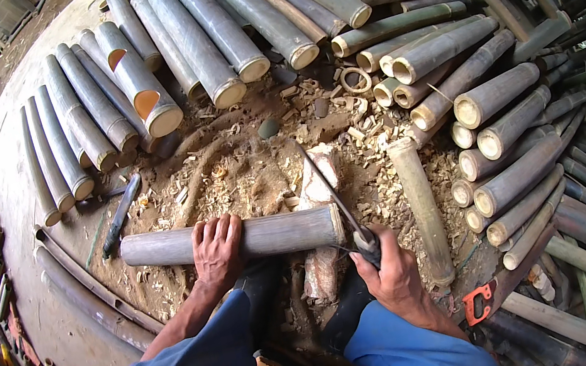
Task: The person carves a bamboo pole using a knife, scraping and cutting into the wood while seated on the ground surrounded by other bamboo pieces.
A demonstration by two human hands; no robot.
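My left hand [220,252] is wrapped over a thick grey-brown bamboo section [282,233] that lies crosswise in front of my knees. Its right end is pale and cut and rests over a whitish block [317,175] on the ground. In my right hand [393,269] is the dark handle of a long narrow-bladed knife [331,190]. The blade slants up and away to the left, close beside the bamboo's right end; whether it touches cannot be made out. Fingers of both hands are closed.
Bamboo sections [189,37] lie in a row along the far side, and more are stacked [512,136] on the right. One bamboo piece [422,211] lies near my right hand. A dark blade [121,215] lies at left. Wood chips [230,182] cover the ground. An orange-handled saw [479,304] sits lower right.
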